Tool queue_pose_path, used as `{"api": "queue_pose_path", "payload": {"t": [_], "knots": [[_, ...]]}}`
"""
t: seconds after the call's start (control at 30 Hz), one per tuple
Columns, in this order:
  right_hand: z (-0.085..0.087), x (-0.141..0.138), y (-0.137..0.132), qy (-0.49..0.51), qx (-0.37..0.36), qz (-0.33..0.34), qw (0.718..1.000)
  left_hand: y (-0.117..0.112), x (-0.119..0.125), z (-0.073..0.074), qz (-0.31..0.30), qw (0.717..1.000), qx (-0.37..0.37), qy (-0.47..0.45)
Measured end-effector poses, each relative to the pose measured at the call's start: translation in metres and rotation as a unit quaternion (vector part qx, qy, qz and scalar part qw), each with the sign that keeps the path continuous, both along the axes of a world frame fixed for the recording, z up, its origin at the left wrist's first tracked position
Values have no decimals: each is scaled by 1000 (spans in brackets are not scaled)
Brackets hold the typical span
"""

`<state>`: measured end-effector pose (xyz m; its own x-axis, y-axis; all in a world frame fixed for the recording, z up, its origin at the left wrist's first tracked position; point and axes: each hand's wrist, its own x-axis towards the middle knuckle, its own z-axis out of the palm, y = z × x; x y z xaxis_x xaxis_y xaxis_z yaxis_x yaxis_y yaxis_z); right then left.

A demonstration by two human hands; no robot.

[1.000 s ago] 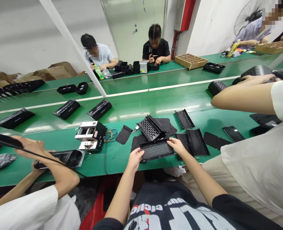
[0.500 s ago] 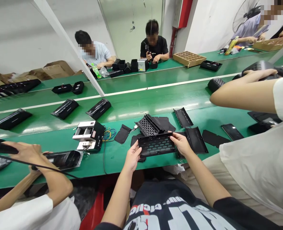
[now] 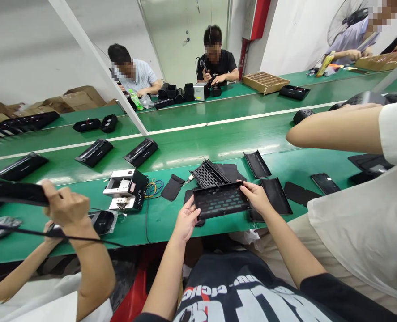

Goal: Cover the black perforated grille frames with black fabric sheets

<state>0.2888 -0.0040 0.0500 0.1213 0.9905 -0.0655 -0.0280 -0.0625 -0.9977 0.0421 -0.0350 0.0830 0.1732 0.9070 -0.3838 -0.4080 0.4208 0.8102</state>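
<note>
the black perforated rectangular panel (image 3: pixel 220 201) you hold looks like matt moulded plastic. the green bench surface (image 3: pixel 166 221) beneath is smooth and glossy. a small black pouch (image 3: pixel 172 187) nearby looks like soft matt cloth; a brown divided tray (image 3: pixel 262 91), cardboard.

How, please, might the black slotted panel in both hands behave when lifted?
Probably stiff: the slotted panel, gripped only at its ends by the left hand and right hand, shows no sag. Thin and full of slots, it is likely light, perhaps brittle.

A panel stack (image 3: pixel 215 173) crowds behind the grille (image 3: pixel 220 201); bare belt (image 3: pixel 201 145) lies beyond; a co-worker's arm (image 3: pixel 332 132) bars the right.
</note>
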Motion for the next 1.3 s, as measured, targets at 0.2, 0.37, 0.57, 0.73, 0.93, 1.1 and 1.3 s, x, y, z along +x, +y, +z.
{"api": "queue_pose_path", "payload": {"t": [0.2,0.37,0.57,0.73,0.93,1.1,1.3], "knots": [[0,1,0,-24,12,6,1000,-2,2,3,3,1000,-3,3],[5,2,-2,-71,9,-4,997,-2,3,6,3,1000,-12,5],[9,18,-3,-61,-57,53,995,1,-1,0,-11,1000,-19,6],[-4,28,-3,18,-112,95,989,6,2,-3,-7,999,-34,-6],[-41,47,8,157,-104,-126,974,19,1,-1,-3,998,-58,-7],[-59,93,38,178,-78,-374,907,21,-15,-8,8,996,-76,37],[-61,141,83,174,-96,-495,846,11,-28,-25,26,990,-122,72]]}}
